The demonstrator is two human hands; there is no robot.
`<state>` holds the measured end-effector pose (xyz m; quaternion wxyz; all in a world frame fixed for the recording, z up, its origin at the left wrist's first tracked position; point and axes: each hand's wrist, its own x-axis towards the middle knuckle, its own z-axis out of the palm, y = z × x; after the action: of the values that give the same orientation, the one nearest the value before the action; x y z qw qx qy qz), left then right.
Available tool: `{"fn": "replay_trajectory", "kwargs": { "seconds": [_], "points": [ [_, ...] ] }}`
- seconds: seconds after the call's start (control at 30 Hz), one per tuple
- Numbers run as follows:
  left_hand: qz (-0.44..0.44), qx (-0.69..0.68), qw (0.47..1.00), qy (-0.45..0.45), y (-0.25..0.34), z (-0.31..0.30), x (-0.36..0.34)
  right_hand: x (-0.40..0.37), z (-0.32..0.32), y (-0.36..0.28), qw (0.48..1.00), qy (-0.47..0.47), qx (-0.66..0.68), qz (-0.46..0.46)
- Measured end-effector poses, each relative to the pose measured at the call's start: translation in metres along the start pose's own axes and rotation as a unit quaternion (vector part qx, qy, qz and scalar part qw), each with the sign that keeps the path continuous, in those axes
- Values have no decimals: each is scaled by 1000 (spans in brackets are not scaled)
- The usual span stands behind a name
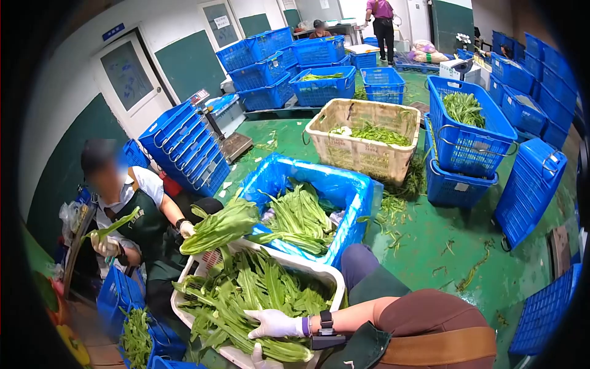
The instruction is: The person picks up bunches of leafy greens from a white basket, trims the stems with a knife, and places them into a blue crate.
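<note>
In the head view, my right hand (276, 324), in a white glove, is closed over a bunch of long-leaf lettuce (286, 349). The bunch lies at the near side of a white crate (337, 289) heaped with more lettuce (264, 280). My left hand (264, 360), also gloved, is partly cut off by the bottom edge; its thumb and fingers press against the same bunch from below. Just beyond stands a blue crate (356, 230) lined with blue plastic film, holding lettuce laid lengthwise (301, 215).
At left, a seated person (144, 209) holds a lettuce bunch (224, 227) over the white crate and one leaf in the other hand. A cream crate (362, 150), stacked blue crates (470, 147) and a leaning blue crate (530, 190) surround the work area. Leaf scraps litter the green floor (430, 246).
</note>
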<state>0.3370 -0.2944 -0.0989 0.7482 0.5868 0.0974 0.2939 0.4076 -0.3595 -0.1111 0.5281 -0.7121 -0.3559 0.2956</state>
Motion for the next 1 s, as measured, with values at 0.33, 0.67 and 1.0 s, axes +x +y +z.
{"fn": "replay_trajectory", "kwargs": {
  "seconds": [0.33, 0.67, 1.0],
  "points": [
    [22, 40, 982, 185, 7, -24, -64, 3, -3, 19, 998, 46, -28, -14],
    [-141, -124, 971, 148, 0, -74, -78, 2, 0, 36, 991, 62, 58, -103],
    [-182, -99, 957, 201, 10, -102, -97, 7, -31, -9, 981, -137, 16, -134]
  ]
}}
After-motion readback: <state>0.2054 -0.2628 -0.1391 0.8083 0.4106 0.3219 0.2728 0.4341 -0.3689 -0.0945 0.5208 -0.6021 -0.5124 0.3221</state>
